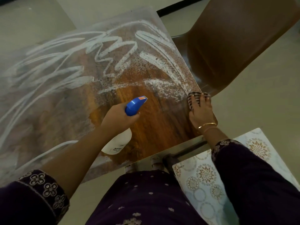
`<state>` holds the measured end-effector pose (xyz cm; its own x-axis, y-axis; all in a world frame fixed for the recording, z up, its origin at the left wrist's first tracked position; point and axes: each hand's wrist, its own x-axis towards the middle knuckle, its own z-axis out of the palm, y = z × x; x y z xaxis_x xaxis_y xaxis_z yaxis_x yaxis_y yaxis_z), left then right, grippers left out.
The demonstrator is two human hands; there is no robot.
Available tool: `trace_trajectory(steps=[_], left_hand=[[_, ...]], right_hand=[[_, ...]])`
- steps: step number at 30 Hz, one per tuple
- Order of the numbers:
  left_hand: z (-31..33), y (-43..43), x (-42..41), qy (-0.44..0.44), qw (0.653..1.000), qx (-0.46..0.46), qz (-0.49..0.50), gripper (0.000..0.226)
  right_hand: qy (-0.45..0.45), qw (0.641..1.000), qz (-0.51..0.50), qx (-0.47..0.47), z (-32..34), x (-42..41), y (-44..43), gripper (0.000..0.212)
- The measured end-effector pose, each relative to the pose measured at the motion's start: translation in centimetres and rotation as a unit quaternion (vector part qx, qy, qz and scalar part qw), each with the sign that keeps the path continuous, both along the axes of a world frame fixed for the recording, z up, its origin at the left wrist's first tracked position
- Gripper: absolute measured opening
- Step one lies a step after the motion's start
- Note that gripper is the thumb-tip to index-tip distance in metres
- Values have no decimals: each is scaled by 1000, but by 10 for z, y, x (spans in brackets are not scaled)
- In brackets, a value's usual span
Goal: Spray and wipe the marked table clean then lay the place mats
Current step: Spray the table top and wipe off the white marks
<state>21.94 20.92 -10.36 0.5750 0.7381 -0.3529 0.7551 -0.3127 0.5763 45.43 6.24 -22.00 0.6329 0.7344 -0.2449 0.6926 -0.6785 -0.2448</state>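
A wooden table (155,127) is scrawled with white chalk marks (103,51) across its far and left parts. Wet speckles of spray (155,83) lie over the marks near the right edge. My left hand (120,117) grips a white spray bottle (118,143) with a blue trigger head (135,104), nozzle aimed at the marks. My right hand (201,111) presses a dark striped cloth (194,99) on the table's right edge. Patterned place mats (203,176) lie low at my right, partly hidden by my arm.
A brown plastic chair (235,46) stands close against the table's right side. Pale floor (259,103) surrounds the table. My dark embroidered clothing (146,200) fills the bottom of the view, close against the table's near edge.
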Motion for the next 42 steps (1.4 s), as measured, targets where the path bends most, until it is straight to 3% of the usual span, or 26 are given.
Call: trace_trajectory(steps=[3,8,10,14,19,23,27,34,39,42], left_hand=[[-2,-1,-4,5,1000,-11,8,31],[0,-7,2,-11,1000,-23,9,34],[2,-8,6,-16,999,-28,0,34],[5,-13,11,-20,999,-26,-28,31],[2,-19,17,-25,998,-40,-46,33],[0,-23,20,-37,997,-45,-50,35],[-1,-24,21,-33,997,-46,-49,33],[-1,-18,16,-17,999,-43,-20,32],[-2,-13,19,-18,999,-31,-5,33],[-2,-7,19,-17,999,-32,-2,33]], right_hand=[[10,999,22,23,0,-50,23,70],[87,955,280,47,1,-132,38,71],[66,952,298,26,-1,-112,42,70],[43,993,105,-6,-1,-34,43,73],[23,997,-73,26,-8,-20,-20,71],[40,989,-141,-8,-13,-31,-50,69],[43,984,-172,-9,-9,-23,-20,69],[52,994,-98,-11,2,-12,41,73],[68,984,164,13,4,-69,45,76],[67,968,241,-4,0,-65,34,69]])
